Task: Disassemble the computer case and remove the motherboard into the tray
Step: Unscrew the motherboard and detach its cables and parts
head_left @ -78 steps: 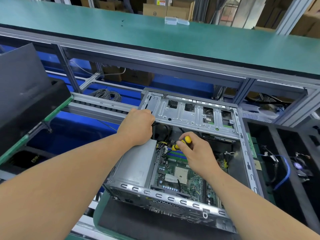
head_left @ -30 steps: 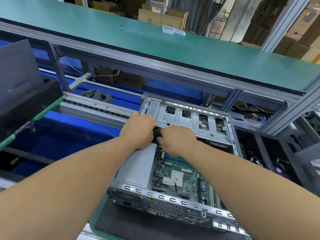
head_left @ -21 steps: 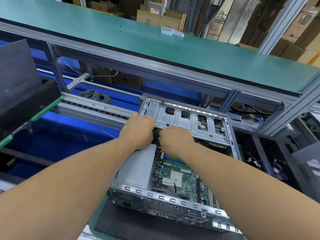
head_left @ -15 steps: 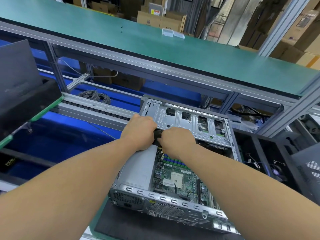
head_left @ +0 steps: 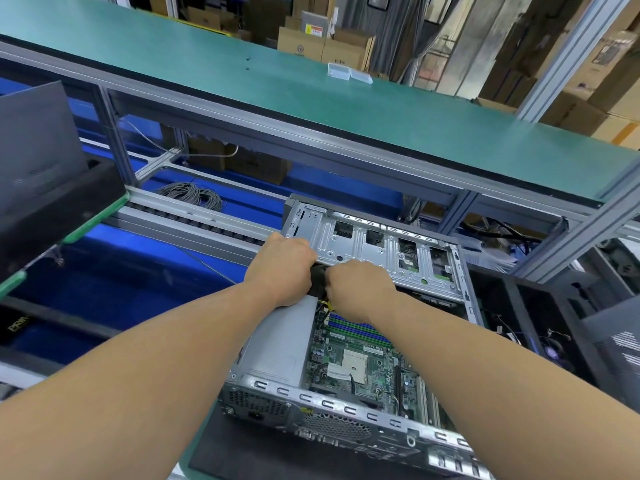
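The open computer case (head_left: 346,407) lies on its side on a black mat. Inside it I see the green motherboard (head_left: 356,362), with the grey power supply (head_left: 280,344) to its left. The silver drive cage (head_left: 381,251) spans the far end. My left hand (head_left: 280,268) and my right hand (head_left: 360,285) are side by side at the cage's near edge. Both are curled round a black cable bundle (head_left: 318,275) between them, and yellow wires show just below it. The black compartmented tray (head_left: 519,306) stands to the right of the case.
A green shelf (head_left: 311,98) on an aluminium frame overhangs the far side. A roller rail (head_left: 194,220) runs behind the case to the left. A black panel (head_left: 52,202) lies on a green-edged carrier at the left. The right tray holds cables and a fan.
My right hand held a yellow-handled screwdriver over the motherboard at first. It has moved up beside my left hand onto the black cable bundle. In the last second both hands barely move.
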